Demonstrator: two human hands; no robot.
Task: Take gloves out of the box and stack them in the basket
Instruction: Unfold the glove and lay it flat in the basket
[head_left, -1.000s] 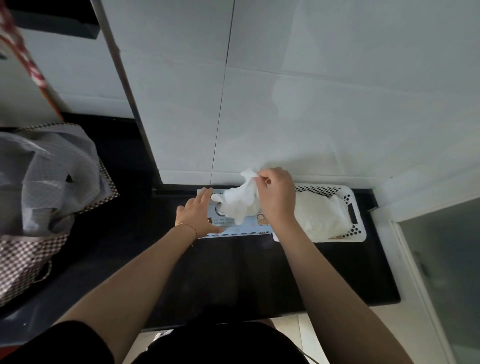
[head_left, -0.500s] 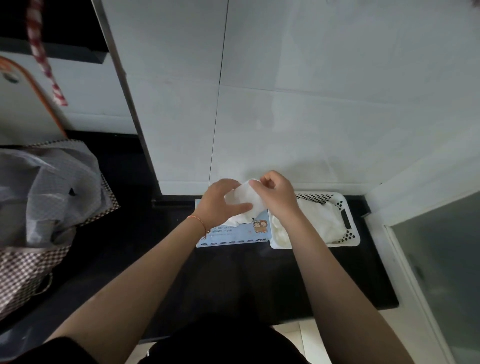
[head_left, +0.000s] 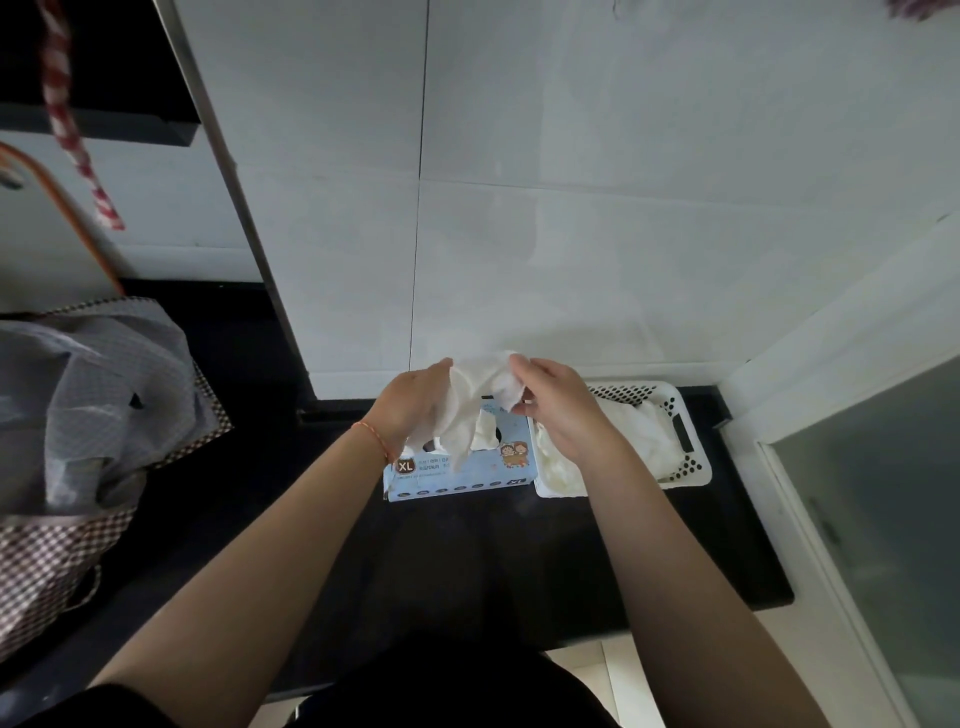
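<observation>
Pale wall tiles (head_left: 571, 182) rise behind a dark counter (head_left: 467, 561), and the task's things sit along its far edge against the wall. A light-blue glove box (head_left: 467, 470) marked XL lies flat there, with a white perforated basket (head_left: 691, 470) touching its right side, close to the counter's far right corner. Inside the basket lies a heap of white gloves (head_left: 649, 436), partly hidden by the right forearm. More white material pokes up from the opening in the box's top.

Above the box, both hands hold one white glove (head_left: 467, 410) between them. The left hand (head_left: 415, 405) grips its left side with curled fingers, and a thin red bracelet (head_left: 375, 439) circles that wrist. The right hand (head_left: 561, 410) pinches the glove's upper right part. The glove's lower end hangs down over the box opening; whether it touches the box cannot be made out.

At the counter's left edge a checked bag (head_left: 47, 566) stands, cut off by the frame, with grey fabric (head_left: 93, 395) bunched in its mouth.
</observation>
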